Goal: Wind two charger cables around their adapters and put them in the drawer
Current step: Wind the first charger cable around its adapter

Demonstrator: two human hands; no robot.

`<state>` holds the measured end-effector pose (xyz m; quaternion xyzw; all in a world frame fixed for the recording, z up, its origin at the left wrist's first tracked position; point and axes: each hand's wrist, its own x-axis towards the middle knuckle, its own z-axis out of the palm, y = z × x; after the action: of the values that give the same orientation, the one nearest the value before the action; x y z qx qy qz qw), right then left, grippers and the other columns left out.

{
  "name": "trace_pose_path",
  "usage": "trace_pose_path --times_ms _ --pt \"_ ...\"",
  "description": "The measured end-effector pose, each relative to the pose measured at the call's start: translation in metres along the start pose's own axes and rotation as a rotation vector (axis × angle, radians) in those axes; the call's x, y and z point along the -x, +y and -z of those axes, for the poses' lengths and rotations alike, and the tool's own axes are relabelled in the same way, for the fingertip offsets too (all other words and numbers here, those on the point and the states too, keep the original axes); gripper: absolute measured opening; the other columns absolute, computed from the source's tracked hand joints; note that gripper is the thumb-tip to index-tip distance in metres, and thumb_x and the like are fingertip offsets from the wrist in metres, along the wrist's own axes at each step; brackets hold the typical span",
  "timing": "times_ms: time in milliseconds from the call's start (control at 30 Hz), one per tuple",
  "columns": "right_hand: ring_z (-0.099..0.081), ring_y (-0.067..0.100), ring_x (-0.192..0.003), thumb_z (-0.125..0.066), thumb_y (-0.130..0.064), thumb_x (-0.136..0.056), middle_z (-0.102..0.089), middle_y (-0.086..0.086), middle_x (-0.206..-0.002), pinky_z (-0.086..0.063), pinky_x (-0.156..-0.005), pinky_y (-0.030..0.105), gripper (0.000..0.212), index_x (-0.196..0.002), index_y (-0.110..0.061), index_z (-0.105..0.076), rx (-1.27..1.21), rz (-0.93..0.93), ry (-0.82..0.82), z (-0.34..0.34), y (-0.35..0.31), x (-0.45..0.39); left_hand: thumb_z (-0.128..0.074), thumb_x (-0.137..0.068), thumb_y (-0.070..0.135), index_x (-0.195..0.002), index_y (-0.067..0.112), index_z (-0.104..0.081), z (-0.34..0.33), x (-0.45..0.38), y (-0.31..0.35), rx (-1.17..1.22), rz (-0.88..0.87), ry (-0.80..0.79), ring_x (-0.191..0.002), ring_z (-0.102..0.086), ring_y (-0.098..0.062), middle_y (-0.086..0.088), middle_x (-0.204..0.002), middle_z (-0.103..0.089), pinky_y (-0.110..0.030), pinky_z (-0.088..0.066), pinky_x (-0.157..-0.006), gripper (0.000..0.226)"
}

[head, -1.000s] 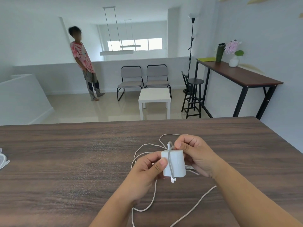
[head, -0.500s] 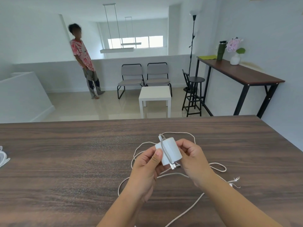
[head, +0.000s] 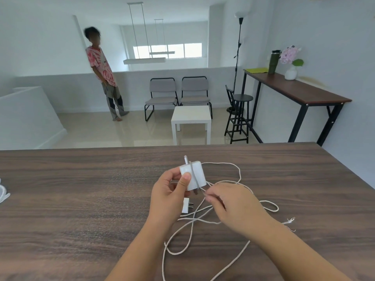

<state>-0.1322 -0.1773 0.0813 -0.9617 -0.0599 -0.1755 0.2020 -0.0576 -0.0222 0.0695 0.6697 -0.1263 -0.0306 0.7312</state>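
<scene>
My left hand (head: 168,196) grips a white charger adapter (head: 197,173) above the dark wooden table (head: 81,209), thumb on its front face. One turn of white cable runs across the adapter. My right hand (head: 233,205) pinches the white cable (head: 239,175) just below and right of the adapter. The rest of the cable lies in loose loops on the table, its connector end (head: 290,220) at the right. A second small white plug (head: 186,205) with prongs lies on the table under my left hand. No drawer is in view.
Another white cable (head: 3,192) shows at the table's left edge. Beyond the table's far edge are a white side table (head: 190,116), two chairs, a stool, a tall desk at the right and a person standing at the back left.
The adapter has been turned and lifted toward the far side. My right hand moved from the adapter's right side down to the cable below it. The small plug on the table came into view.
</scene>
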Motion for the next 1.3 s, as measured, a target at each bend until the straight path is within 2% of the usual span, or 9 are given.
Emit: trace_pose_path --times_ms 167,400,567,700,833,933,1067,1133,1300 --pt "-0.060 0.013 -0.090 -0.043 -0.041 -0.093 -0.067 -0.010 -0.093 -0.048 -0.078 0.033 0.025 -0.094 -0.027 -0.064 0.105 0.030 -0.120 0.023 -0.005 -0.005 -0.068 -0.090 0.023 -0.100 0.040 -0.063 0.005 0.009 -0.002 -0.418 -0.312 -0.033 -0.080 -0.060 -0.002 0.006 -0.092 -0.061 -0.011 -0.047 -0.066 0.020" --pt "-0.060 0.005 -0.079 -0.053 -0.044 -0.090 -0.069 -0.015 -0.081 -0.049 -0.073 0.029 0.019 -0.089 -0.030 -0.066 0.103 0.073 -0.133 0.064 -0.009 -0.016 -0.065 -0.092 0.021 -0.124 0.022 -0.062 0.019 0.009 -0.009 -0.666 -0.484 -0.160 -0.091 -0.053 -0.002 0.017 -0.101 -0.048 -0.006 -0.045 -0.064 0.032" --pt "-0.058 -0.002 -0.069 -0.060 -0.037 -0.088 -0.065 -0.022 -0.073 -0.043 -0.065 0.019 0.012 -0.087 -0.031 -0.070 -0.067 -0.007 -0.024 0.063 0.001 -0.028 -0.059 -0.093 0.035 -0.123 0.032 -0.062 0.022 0.012 -0.002 -0.561 -0.416 -0.250 -0.094 -0.057 -0.003 0.018 -0.104 -0.053 -0.008 -0.044 -0.066 0.030" --pt "-0.059 0.003 -0.064 -0.064 -0.036 -0.086 -0.070 -0.013 -0.073 -0.048 -0.066 0.025 0.007 -0.083 -0.034 -0.070 -0.285 -0.068 0.023 0.047 0.008 -0.030 -0.057 -0.090 0.044 -0.117 0.037 -0.065 0.024 0.014 0.000 -0.359 -0.291 -0.364 -0.084 -0.061 -0.007 0.014 -0.104 -0.061 -0.026 -0.056 -0.068 0.030" --pt "-0.043 0.007 -0.056 -0.063 -0.029 -0.090 -0.057 -0.003 -0.061 -0.037 -0.057 0.021 0.016 -0.074 -0.028 -0.067 -0.572 -0.144 -0.096 0.032 0.008 -0.031 -0.063 -0.086 0.039 -0.115 0.024 -0.068 0.024 0.017 0.003 -0.066 -0.091 -0.449 -0.085 -0.063 -0.017 -0.002 -0.099 -0.069 -0.028 -0.054 -0.073 0.033" --pt "-0.026 0.007 -0.047 -0.054 -0.027 -0.096 -0.036 -0.008 -0.051 -0.020 -0.044 0.019 0.027 -0.072 -0.013 -0.057 -0.862 -0.268 -0.257 0.030 0.010 -0.029 -0.064 -0.085 0.032 -0.118 0.012 -0.067 0.021 0.018 0.003 0.083 -0.028 -0.480 -0.087 -0.064 -0.021 -0.009 -0.099 -0.071 -0.031 -0.055 -0.075 0.038" --pt "-0.015 0.007 -0.045 -0.044 -0.025 -0.100 -0.026 -0.008 -0.051 -0.007 -0.044 0.022 0.038 -0.064 -0.023 -0.051 -1.155 -0.418 -0.319 0.020 0.011 -0.025 -0.064 -0.084 0.032 -0.116 0.012 -0.069 0.011 0.020 0.002 0.236 0.029 -0.459 -0.092 -0.066 -0.023 -0.011 -0.105 -0.071 -0.040 -0.057 -0.077 0.038" --pt "-0.017 0.005 -0.042 -0.042 -0.028 -0.100 -0.028 -0.010 -0.048 -0.011 -0.041 0.019 0.038 -0.065 -0.022 -0.052 -1.122 -0.420 -0.241 0.012 0.008 -0.022 -0.064 -0.086 0.032 -0.112 0.015 -0.072 0.006 0.018 0.001 0.276 0.056 -0.373 -0.090 -0.065 -0.023 -0.013 -0.105 -0.071 -0.037 -0.057 -0.074 0.033" --pt "-0.037 0.005 -0.053 -0.043 -0.032 -0.100 -0.043 -0.009 -0.056 -0.031 -0.056 0.026 0.030 -0.079 -0.012 -0.052 -0.564 -0.291 -0.041 -0.007 0.005 -0.011 -0.063 -0.088 0.028 -0.109 0.014 -0.073 -0.001 0.010 0.000 0.291 0.087 -0.201 -0.087 -0.066 -0.023 -0.017 -0.103 -0.071 -0.034 -0.058 -0.073 0.027"
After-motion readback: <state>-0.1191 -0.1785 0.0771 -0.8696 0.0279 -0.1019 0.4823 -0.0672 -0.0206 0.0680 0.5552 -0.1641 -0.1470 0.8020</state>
